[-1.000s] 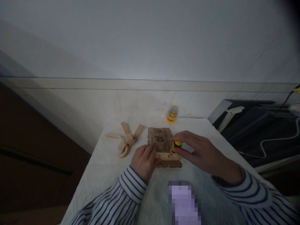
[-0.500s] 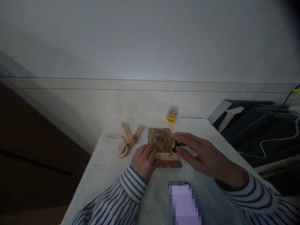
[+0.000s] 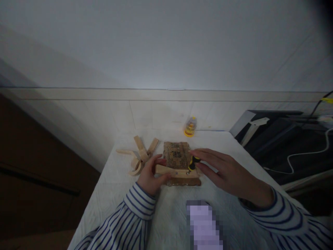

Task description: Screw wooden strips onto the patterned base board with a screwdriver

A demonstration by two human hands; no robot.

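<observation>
Wooden strip point(image 3: 169, 171) — pale, straight-edged and narrow — lying crosswise over the near part of a brown slab point(image 3: 177, 152) at the centre of the table point(image 3: 169, 222). Two small metal screws point(image 3: 177, 173) show on its face. The slab is roughly rectangular, with uneven edges and dark printed characters inside an angular border. The right hand point(image 3: 229, 172) pinches a stubby yellow-and-black screwdriver point(image 3: 193, 162) between thumb and fingers, its lower end at the right-hand screw. The left hand point(image 3: 149, 177) curves around the strip's left end, thumb on the near side; how firmly it closes cannot be told. To the left lie flat, tan, interlaced bands point(image 3: 142, 154), one curled; at the far edge stands a tapered, transparent container point(image 3: 190, 126) with a yellow base.
</observation>
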